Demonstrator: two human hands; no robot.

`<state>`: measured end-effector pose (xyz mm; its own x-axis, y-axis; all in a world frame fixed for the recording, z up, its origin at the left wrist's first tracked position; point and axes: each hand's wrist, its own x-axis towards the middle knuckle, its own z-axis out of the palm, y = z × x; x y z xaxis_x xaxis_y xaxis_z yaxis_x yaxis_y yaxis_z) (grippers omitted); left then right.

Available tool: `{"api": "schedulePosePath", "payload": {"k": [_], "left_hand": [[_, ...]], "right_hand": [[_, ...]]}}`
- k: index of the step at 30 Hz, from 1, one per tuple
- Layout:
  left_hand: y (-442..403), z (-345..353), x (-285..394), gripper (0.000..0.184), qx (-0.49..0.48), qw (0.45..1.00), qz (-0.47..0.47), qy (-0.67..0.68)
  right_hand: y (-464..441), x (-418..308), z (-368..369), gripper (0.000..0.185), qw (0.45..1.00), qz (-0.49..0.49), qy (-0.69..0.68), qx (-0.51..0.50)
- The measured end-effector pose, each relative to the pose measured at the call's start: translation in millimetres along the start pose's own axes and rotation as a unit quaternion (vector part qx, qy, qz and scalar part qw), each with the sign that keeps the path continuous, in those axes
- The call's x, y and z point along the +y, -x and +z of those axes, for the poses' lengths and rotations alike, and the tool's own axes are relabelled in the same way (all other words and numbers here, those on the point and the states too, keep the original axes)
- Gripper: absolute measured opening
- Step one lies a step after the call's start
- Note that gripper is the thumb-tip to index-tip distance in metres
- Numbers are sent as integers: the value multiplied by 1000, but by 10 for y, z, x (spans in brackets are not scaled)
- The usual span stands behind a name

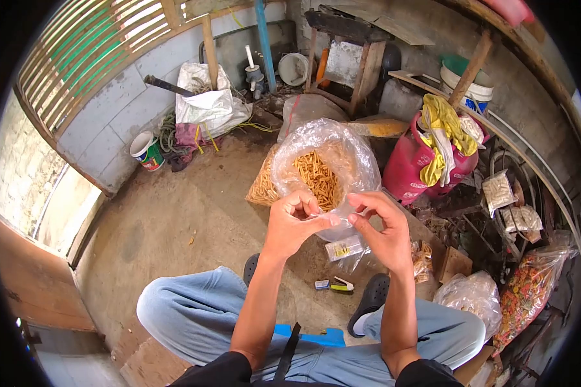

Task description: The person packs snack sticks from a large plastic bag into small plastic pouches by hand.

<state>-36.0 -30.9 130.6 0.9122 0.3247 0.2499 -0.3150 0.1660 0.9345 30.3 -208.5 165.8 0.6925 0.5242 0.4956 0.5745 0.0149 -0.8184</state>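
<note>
- Left hand (290, 222): mostly closed, thumb and fingers pinching clear film (343, 213).
- Right hand (386, 231): partly curled, thumb and index near each other at the same film; can't tell if the grip is closed.
- Big clear bag (358, 155): on floor (174, 213), just beyond both hands, mouth open, brown sticks (317, 180) inside.
- Green stapler (342, 287): on floor between the shoes, beside small box (321, 284).

Daylight: bright, from slatted window (103, 45), far left of fingers (334, 220). Glare: white on wall strip beneath it; glints on plastic bag (361, 151) just beyond fingers. Shadows: soft. Edges: curved, black-cornered.
</note>
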Motion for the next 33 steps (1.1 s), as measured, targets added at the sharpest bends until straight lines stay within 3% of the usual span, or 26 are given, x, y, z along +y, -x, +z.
{"api": "schedulePosePath", "payload": {"k": [4, 7, 9, 13, 16, 18, 21, 24, 28, 30, 31, 33], "left_hand": [[5, 55, -4, 12, -21, 998, -50, -17], [15, 160, -6, 7, -30, 998, -54, 3], [32, 212, 16, 21, -27, 996, -54, -67], [23, 203, -65, 29, -82, 976, -30, -197], [40, 301, -47, 30, -67, 988, -1, -137], [21, 268, 30, 31, -123, 957, 18, -261], [6, 266, 37, 32, -131, 941, 33, -311], [-14, 240, -20, 32, -141, 927, 53, -343], [-23, 211, -117, 33, -132, 937, 49, -321], [-15, 197, -49, 37, -154, 949, -45, -270], [-16, 182, -89, 37, -153, 950, -46, -270], [-25, 135, -225, 38, -101, 978, -55, -176]], "right_hand": [[35, 5, 8, 33, 1000, 8, 20, 11], [65, 34, 4, 34, 998, 66, -11, 22], [90, 49, -8, 34, 993, 112, -30, 18], [88, 63, -42, 34, 992, 111, -48, 47], [58, 32, -91, 34, 997, 48, 24, 57], [44, -4, -100, 36, 989, -10, 122, 84], [26, -9, -103, 34, 980, -59, 176, 76], [52, 54, -101, 25, 978, -44, 199, 52], [56, 44, -119, 15, 977, -42, 206, 22], [65, 2, -109, 12, 984, -16, 178, -6], [74, 33, -110, 12, 984, -15, 179, -7], [101, 152, -110, 16, 998, 55, 26, -26]]}}
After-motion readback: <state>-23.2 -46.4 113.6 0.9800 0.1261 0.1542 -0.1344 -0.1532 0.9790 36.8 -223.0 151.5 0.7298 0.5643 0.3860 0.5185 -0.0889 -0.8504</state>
